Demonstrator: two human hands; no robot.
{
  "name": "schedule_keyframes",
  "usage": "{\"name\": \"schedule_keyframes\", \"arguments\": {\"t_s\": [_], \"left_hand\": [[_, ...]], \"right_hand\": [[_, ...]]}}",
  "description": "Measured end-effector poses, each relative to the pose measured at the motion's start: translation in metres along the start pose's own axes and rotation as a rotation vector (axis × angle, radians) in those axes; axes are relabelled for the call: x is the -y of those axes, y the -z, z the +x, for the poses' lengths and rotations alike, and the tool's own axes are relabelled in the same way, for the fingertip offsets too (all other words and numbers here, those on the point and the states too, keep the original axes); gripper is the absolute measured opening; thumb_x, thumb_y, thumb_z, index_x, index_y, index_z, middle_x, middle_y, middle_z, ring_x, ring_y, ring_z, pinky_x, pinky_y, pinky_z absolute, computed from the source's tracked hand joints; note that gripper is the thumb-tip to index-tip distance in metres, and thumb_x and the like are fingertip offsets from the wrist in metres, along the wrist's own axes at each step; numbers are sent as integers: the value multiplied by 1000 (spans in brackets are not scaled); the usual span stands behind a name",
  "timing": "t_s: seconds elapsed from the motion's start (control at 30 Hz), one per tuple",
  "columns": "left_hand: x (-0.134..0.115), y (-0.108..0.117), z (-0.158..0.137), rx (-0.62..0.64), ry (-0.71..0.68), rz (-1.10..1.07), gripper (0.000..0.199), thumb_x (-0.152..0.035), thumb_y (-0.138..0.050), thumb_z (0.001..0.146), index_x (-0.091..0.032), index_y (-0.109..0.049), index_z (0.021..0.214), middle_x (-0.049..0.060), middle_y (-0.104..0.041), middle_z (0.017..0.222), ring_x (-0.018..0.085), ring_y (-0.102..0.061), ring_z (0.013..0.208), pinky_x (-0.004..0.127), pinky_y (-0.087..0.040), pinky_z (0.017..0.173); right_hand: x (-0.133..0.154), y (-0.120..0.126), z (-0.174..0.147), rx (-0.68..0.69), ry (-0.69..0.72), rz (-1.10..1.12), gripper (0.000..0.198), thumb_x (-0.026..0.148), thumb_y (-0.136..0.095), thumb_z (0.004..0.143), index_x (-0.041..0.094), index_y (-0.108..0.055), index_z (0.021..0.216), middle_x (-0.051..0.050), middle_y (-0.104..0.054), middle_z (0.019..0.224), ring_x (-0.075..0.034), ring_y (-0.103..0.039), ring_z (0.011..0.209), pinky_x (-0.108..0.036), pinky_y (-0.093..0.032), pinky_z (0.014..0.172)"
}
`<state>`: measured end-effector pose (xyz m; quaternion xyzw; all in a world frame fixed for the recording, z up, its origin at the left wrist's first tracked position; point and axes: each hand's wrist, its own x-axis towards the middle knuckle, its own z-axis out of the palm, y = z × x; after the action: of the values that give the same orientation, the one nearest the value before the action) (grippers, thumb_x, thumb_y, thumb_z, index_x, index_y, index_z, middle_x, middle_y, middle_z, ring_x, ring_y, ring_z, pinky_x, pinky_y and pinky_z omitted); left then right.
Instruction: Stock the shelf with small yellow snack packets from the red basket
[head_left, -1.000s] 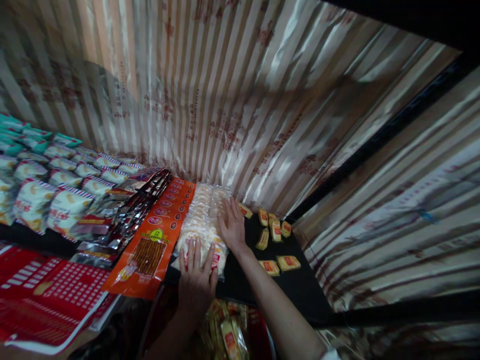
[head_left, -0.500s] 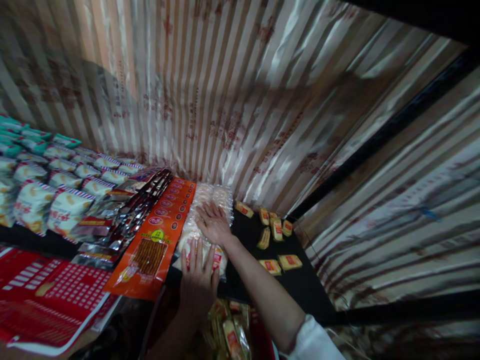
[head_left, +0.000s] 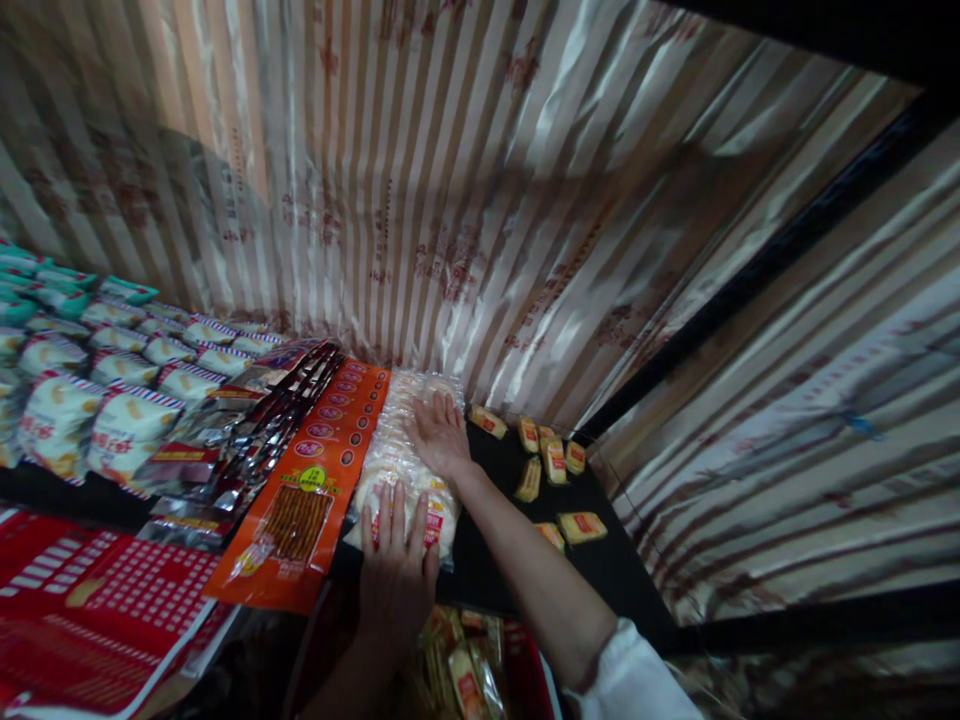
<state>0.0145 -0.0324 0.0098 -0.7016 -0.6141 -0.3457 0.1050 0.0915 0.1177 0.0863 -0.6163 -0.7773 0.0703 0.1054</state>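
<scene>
Clear-wrapped white snack packs (head_left: 397,455) lie in a row on a black shelf (head_left: 487,560). My left hand (head_left: 394,555) rests flat on the near pack, which has red and yellow print, with its fingers stretched out. Farther back, my right hand (head_left: 442,435) presses on the right side of the row, fingers spread. Directly left of the row lies an orange packet (head_left: 300,500) with brown sticks printed on it. Under my forearms, a red container holds several yellow wrapped snacks (head_left: 465,680).
Small yellow wrapped snacks (head_left: 555,460) are scattered on the shelf at right. Silver-and-dark packets (head_left: 255,440) overlap left of the orange one, beside rows of white bags (head_left: 135,430). A red printed box or sheet (head_left: 97,610) is front left. Striped sheeting (head_left: 390,200) hangs behind.
My right hand has slid slightly right and back along the white packs. My left hand stays on the near pack. The view has shifted a little.
</scene>
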Motion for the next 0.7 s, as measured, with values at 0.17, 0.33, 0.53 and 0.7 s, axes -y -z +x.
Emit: {"name": "schedule_keyframes", "arguments": {"t_s": [0.17, 0.33, 0.53, 0.7], "left_hand": [[-1, 0, 1, 1, -2, 16, 53, -40, -47, 83, -20, -45, 133, 11, -36, 144, 32, -25, 135, 53, -17, 109], [-1, 2, 1, 10, -5, 16, 54, -39, -47, 83, -19, -44, 133, 11, -36, 143, 31, -25, 135, 54, -15, 109], [-1, 4, 1, -6, -9, 8, 54, -38, -47, 83, -18, -44, 133, 11, -36, 144, 31, -24, 135, 53, -16, 109], [-1, 3, 1, 4, 10, -7, 54, -38, -48, 83, -19, -44, 133, 11, -36, 144, 33, -25, 135, 54, -19, 108]], "right_hand": [[-8, -6, 14, 72, -21, -7, 64, 63, -19, 87, 30, -26, 141, -3, -14, 152, -24, -2, 140, -44, -2, 110], [-9, -12, 12, 81, 0, -29, 64, 63, -18, 87, 30, -27, 141, -4, -20, 151, -24, -5, 140, -43, -3, 111], [-10, -12, 13, 94, -7, -23, 64, 63, -16, 87, 30, -26, 141, -3, -18, 151, -23, -4, 140, -44, -2, 111], [-8, 0, 9, 27, 21, 38, 60, 57, -20, 90, 27, -27, 141, -2, -14, 152, -22, -1, 140, -44, -3, 112]]}}
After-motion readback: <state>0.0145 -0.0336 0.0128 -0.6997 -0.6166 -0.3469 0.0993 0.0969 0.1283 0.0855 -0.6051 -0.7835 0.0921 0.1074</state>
